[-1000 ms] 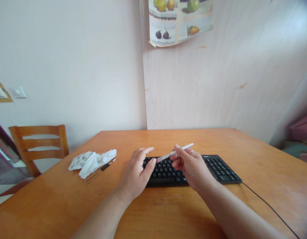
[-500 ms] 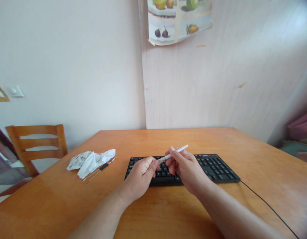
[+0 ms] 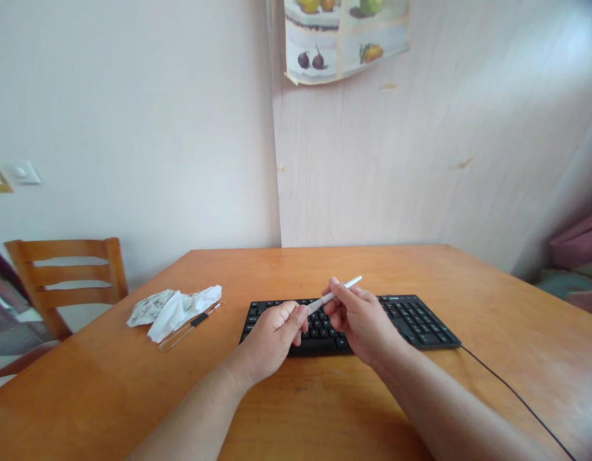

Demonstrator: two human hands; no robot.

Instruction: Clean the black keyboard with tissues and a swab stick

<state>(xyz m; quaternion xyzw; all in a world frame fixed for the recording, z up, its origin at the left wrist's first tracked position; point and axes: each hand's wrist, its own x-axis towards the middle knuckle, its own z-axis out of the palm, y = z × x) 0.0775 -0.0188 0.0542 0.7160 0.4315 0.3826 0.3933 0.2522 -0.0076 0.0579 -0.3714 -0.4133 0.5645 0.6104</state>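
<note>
Between my hands is a slim white pen-shaped tool (image 3: pixel 348 283), tilted up to the right above the black keyboard (image 3: pixel 415 323). My left hand (image 3: pixel 274 336) is closed, thumb and fingers pinching its lower end, which they hide. Higher up the shaft, my right hand (image 3: pixel 360 320) grips it between thumb and fingers, and the white tip sticks out past them. A flatter, greyish section shows between the two hands. Both hands cover part of the keyboard's near middle.
On the wooden table (image 3: pixel 296 410), crumpled white tissue (image 3: pixel 178 314) lies at the left beside a wire keycap puller (image 3: pixel 192 325) with a black grip. The keyboard's cable (image 3: pixel 511 387) runs toward the lower right. A wooden chair (image 3: pixel 70 275) stands beyond the table's left edge.
My right hand has shifted slightly away from the left along the tool, so more of its shaft shows between them. The view has moved a little.
</note>
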